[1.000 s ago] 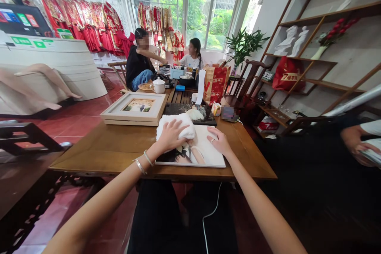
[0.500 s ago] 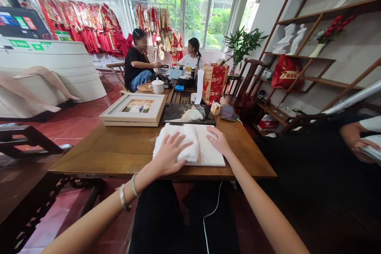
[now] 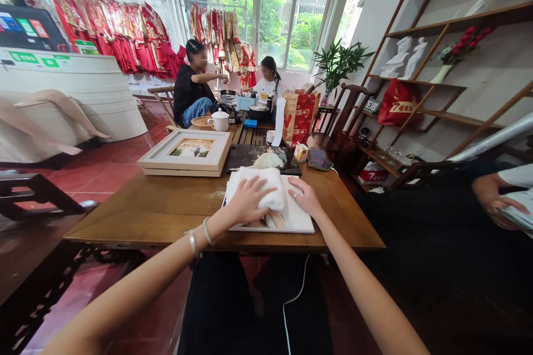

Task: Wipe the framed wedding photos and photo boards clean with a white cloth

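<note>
White towel [image 3: 277, 182] under left fingers [image 3: 250, 188], spread wide; right fingers [image 3: 300, 184] loosely spread on photo panel [image 3: 297, 219].

Plenty of bare wood here on the person's left: between the picture panel [image 3: 296, 217] and the counter's [image 3: 154, 208] left edge, a hand could sweep low, with only the stacked frames [image 3: 152, 162] blocking the back. Straight ahead it's tight! The dark panel [image 3: 266, 160] lies just behind, and the tall paper bag [image 3: 300, 119] walls off the way beyond. Back right, a small box [image 3: 300, 153] and a blurred object [image 3: 320, 158] crowd together; nearer, open wood runs from the right hand [image 3: 307, 199] to the edge. Mid-panel, the left hand [image 3: 249, 199] and white cloth [image 3: 276, 191] bar the way.
</note>
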